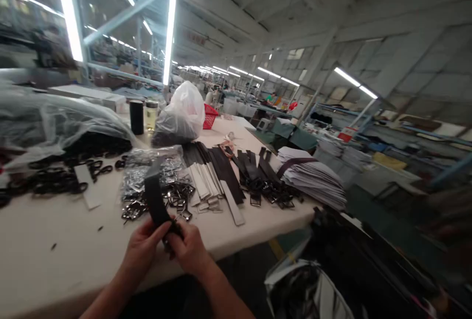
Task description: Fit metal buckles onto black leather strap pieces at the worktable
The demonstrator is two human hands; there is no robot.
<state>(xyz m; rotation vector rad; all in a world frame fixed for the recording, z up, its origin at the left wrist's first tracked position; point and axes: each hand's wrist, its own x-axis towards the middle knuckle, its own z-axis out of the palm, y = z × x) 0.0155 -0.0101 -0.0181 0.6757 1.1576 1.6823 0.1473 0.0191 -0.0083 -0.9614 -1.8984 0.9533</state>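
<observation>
Both my hands meet over the front edge of the table, closed on one black strap [155, 200]. My left hand [142, 245] pinches it between thumb and fingers, and its free length stands up and curves away from me. At the strap's lower end my right hand [189, 246] grips it; a small dark piece shows there, too blurred to name. Just beyond lie loose metal buckles [179, 196] and a clear plastic bag [142, 174] full of shiny buckles. Right of these are white strips [202, 181], black strips [230, 174] and several straps fitted with buckles [260, 181].
A stack of pale sheets [313, 174] sits at the table's right corner. Black rings [61, 174] lie at left beneath plastic sheeting [55, 117]. A black cylinder [136, 117], a jar [151, 115], a white plastic bag [182, 112] and a red basket [210, 116] stand behind.
</observation>
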